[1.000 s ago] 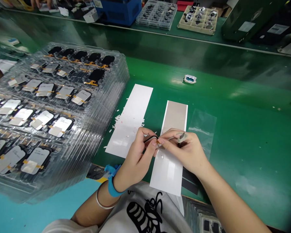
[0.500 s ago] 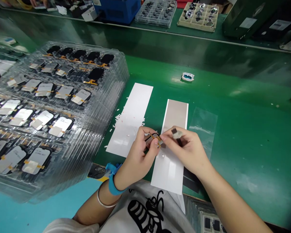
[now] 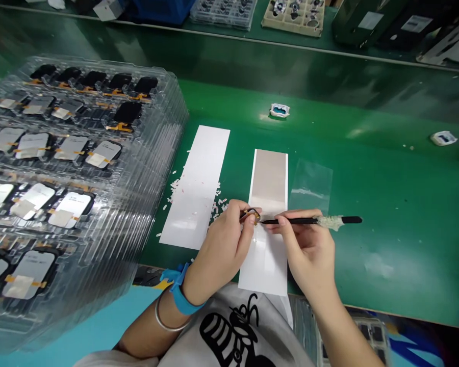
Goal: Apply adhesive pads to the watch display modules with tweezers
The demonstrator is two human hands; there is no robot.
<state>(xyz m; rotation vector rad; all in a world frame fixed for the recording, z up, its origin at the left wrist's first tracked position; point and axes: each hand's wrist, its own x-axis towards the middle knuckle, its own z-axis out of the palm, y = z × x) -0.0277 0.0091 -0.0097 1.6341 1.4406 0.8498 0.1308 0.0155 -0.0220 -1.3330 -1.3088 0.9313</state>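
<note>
My left hand [image 3: 224, 244] is closed in a pinch on a small dark part with an orange flex tail [image 3: 251, 215], held just above a white strip [image 3: 266, 224]. My right hand [image 3: 308, 250] grips black tweezers [image 3: 309, 220] that lie level, with their tip touching the small part. The tweezers' handle is wrapped in whitish tape and points right. A second white strip [image 3: 197, 186] with small white scraps on it lies left of my hands.
Stacked clear trays [image 3: 99, 168] of small screen parts fill the left side. A clear film piece [image 3: 311, 178] lies right of the strips. Two small white caps [image 3: 279, 110] [image 3: 442, 137] sit on the green mat. Bins and trays line the far edge.
The tweezers have swung from pointing at the camera to lying sideways, tip against the small part. The view has shifted a little, so everything sits lower-left.
</note>
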